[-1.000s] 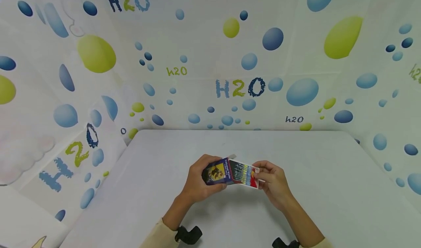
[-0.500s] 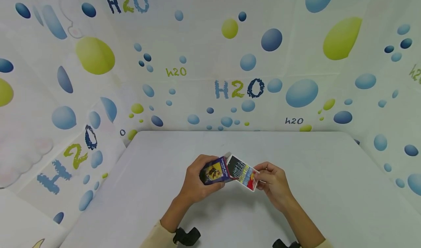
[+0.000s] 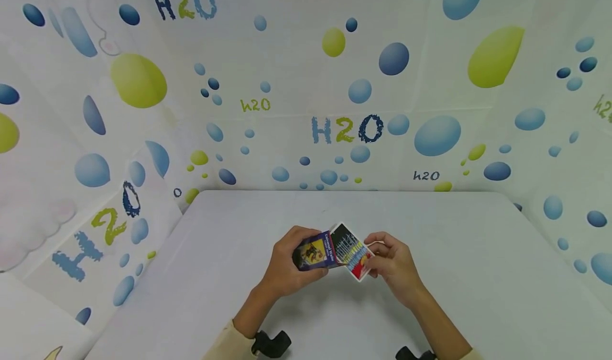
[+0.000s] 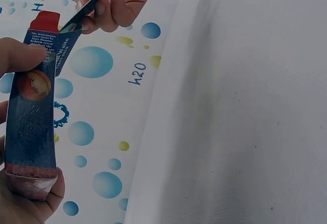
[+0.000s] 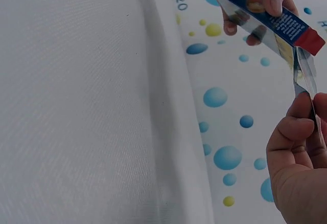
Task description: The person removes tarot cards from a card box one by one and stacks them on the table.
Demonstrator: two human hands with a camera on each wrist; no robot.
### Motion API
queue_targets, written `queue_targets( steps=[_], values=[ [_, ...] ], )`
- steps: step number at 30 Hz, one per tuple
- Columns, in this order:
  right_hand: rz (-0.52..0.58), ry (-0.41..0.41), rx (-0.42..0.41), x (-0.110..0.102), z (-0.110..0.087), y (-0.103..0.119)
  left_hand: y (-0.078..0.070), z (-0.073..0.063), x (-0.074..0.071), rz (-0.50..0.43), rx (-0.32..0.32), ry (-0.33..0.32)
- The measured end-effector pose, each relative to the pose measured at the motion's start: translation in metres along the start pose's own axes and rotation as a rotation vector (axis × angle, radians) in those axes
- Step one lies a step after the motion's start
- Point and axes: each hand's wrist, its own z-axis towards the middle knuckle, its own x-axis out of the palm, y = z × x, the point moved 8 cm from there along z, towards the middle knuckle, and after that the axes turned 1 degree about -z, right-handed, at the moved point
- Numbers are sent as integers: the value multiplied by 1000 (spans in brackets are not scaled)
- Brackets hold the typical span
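Observation:
My left hand [image 3: 282, 267] grips a dark blue card box [image 3: 313, 252] with a yellow picture panel and "Universal Waite" lettering. Its red end flap [image 4: 45, 21] sticks out in the left wrist view. At the box's right end, a white-edged card [image 3: 351, 249], black with coloured stripes and a red corner, slants down to the right. My right hand [image 3: 394, 267] pinches that card by its right edge, thumb in front. Seen from the right wrist, the card [image 5: 306, 78] appears thin and almost edge-on, its far end right at the box opening. Both hands are raised over the table.
A white table [image 3: 215, 232] spreads under the hands. Behind and beside it hangs a white curtain [image 3: 287, 46] printed with blue and green bubbles and H2O lettering. Black wrist mounts [image 3: 271, 344] sit at the cuffs.
The card has turned from roughly in line with the box to a steep slant, its upper end showing more. My right fingers have shifted along its edge. The box has hardly moved.

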Motion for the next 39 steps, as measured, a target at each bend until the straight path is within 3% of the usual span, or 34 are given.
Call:
queue_targets(
  steps=[10, 22, 31, 39],
  values=[
    [-186, 0, -132, 2, -1, 8, 0, 0, 3, -17, -3, 55],
    [-280, 57, -161, 0, 0, 12, -1, 2, 7, -28, -45, 103],
    [-252, 126, -186, 0, 1, 13, 1, 3, 11, -30, -38, 114],
    [-258, 111, -167, -1, 3, 10, 5, 2, 8, -19, -3, 93]
  ],
)
